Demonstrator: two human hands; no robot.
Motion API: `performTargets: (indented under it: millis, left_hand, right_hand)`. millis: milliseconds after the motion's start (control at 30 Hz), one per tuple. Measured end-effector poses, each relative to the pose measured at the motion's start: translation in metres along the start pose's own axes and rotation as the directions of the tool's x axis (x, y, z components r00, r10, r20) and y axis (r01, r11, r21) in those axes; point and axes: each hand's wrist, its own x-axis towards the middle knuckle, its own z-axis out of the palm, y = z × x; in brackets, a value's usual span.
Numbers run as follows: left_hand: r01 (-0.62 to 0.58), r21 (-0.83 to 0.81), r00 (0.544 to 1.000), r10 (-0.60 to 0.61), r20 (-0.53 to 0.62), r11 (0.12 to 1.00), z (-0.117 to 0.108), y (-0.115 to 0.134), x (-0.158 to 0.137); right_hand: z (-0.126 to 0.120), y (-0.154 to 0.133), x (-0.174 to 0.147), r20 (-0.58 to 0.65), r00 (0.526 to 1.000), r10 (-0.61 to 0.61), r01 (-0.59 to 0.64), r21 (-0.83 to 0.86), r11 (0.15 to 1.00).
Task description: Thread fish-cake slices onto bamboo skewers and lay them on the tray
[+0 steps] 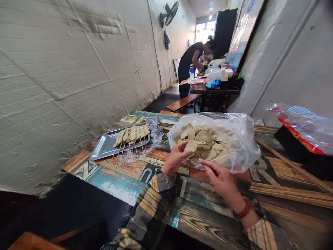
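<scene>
Plaid sleeves lie nearest me; my left hand pinches a slice by its left edge, over the bag's near side; my right hand, angled far and left, grips a stick against it; I'd best keep the slice flat, push gently, fingertips clear.

The sleeves are plaid in yellow, black and grey; a red beaded bracelet rings the right wrist.
</scene>
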Motion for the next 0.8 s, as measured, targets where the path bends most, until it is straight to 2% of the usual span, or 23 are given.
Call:
performTargets:
  millis: [200,500,800]
  left_hand:
    - [-0.068,0.087,0.994,0.075,-0.081,0.994,-0.0051,-0.0034,0.0027]
    - [-0.079,0.148,0.988,0.097,-0.119,0.986,-0.0079,-0.0067,0.0040]
    - [-0.102,0.175,0.980,0.129,-0.149,0.979,-0.0098,-0.0059,0.0047]
  right_hand:
    - [0.0012,0.0007,-0.0023,0.062,0.998,-0.019,0.023,-0.069,0.997]
    - [0.0021,0.0063,-0.0016,0.088,0.996,-0.008,0.015,-0.082,0.997]
    - [0.0022,0.0050,-0.0025,0.146,0.987,-0.062,0.084,-0.148,0.985]
